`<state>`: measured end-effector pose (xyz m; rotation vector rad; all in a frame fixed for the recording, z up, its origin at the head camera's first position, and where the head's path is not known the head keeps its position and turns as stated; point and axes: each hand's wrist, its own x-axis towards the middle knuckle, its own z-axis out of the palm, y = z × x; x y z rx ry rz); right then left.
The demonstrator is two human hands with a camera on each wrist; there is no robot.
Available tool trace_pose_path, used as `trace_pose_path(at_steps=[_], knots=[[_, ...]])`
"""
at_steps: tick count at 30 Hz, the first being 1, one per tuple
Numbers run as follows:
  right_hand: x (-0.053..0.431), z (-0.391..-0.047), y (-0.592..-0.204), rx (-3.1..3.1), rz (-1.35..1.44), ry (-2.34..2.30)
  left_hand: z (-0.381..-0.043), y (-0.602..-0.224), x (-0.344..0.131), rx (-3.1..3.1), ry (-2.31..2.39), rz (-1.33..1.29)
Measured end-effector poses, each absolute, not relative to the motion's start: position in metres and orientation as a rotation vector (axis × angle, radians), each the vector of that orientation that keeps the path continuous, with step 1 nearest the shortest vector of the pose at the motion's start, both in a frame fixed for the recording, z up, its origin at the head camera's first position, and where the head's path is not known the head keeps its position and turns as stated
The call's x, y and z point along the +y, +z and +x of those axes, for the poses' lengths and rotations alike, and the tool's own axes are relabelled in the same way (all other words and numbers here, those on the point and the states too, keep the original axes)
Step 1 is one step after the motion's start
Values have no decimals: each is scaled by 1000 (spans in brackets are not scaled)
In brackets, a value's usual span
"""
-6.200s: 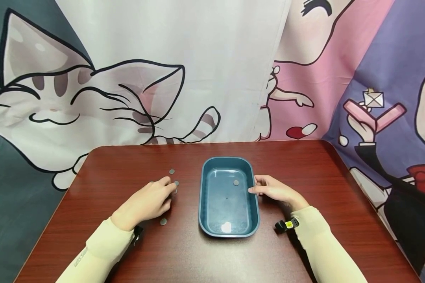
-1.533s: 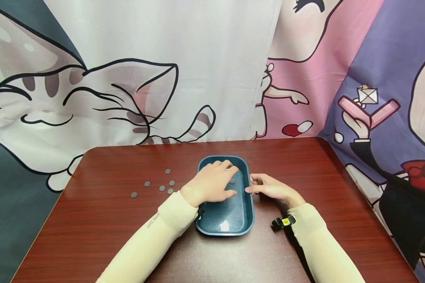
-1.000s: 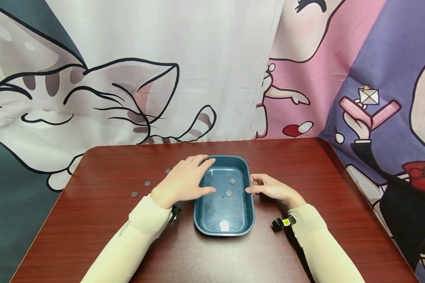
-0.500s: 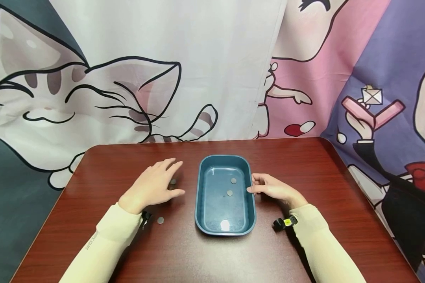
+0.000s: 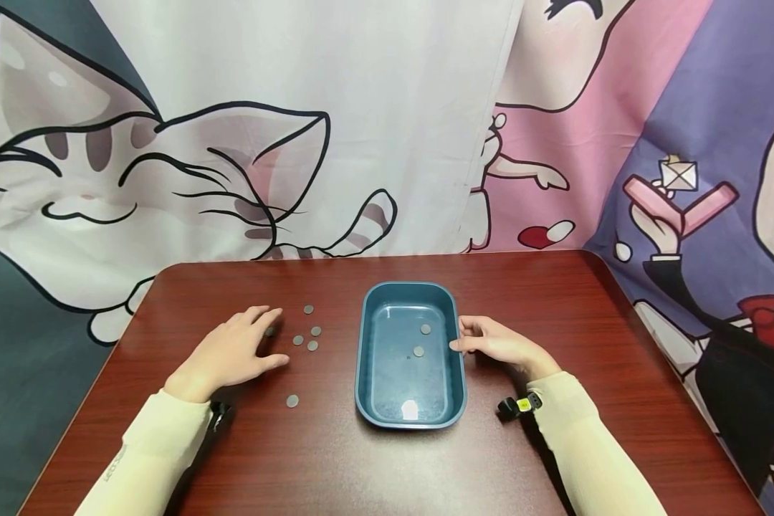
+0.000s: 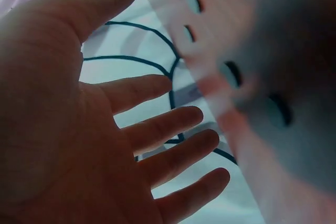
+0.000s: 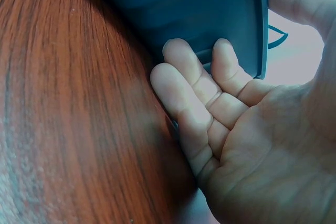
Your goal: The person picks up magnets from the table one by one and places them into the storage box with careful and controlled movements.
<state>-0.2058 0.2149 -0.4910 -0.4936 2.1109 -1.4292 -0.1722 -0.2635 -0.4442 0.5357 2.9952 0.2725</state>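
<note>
My left hand (image 5: 228, 351) hovers palm down over the left of the table, fingers spread and nothing in its grasp. In the left wrist view, the spread fingers (image 6: 178, 124) stand apart from several small grey coins (image 6: 231, 74). One coin (image 5: 269, 331) shows just beyond the fingertips, and several more, such as this coin (image 5: 298, 340), lie right of the hand. A blue rectangular plastic tray (image 5: 365, 387) holds two coins. My right hand (image 5: 499, 344) grips its right wall, thumb over the rim, other fingers (image 7: 181, 59) curled against the outside near the table.
The reddish-brown wooden table (image 5: 361, 473) ends at a back edge against a cartoon-printed curtain (image 5: 387, 93). A lone coin (image 5: 292, 401) lies nearer the front. A black wrist camera (image 5: 516, 407) sits by the right cuff.
My left hand went over the tray, then drew back left above the table coins. The tray now holds two coins where one lay before. The right hand keeps its grip.
</note>
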Motion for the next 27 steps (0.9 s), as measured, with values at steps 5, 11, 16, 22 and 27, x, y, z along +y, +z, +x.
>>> trace_pose_path(at_steps=[5, 11, 16, 22, 27], knots=[[216, -205, -491, 2108, -486, -1435, -169, -450, -276, 2992, 275, 524], [216, -204, -491, 2111, -469, -1435, -170, -458, -287, 3023, 271, 555], [217, -204, -490, 2118, -476, -1427, -172, -463, -292, 3044, 221, 569], [216, -204, -489, 2120, -468, -1419, -174, -466, -295, 3044, 212, 601], [214, -205, -488, 2114, -462, -1425, -177, -470, -298, 3069, 221, 627]])
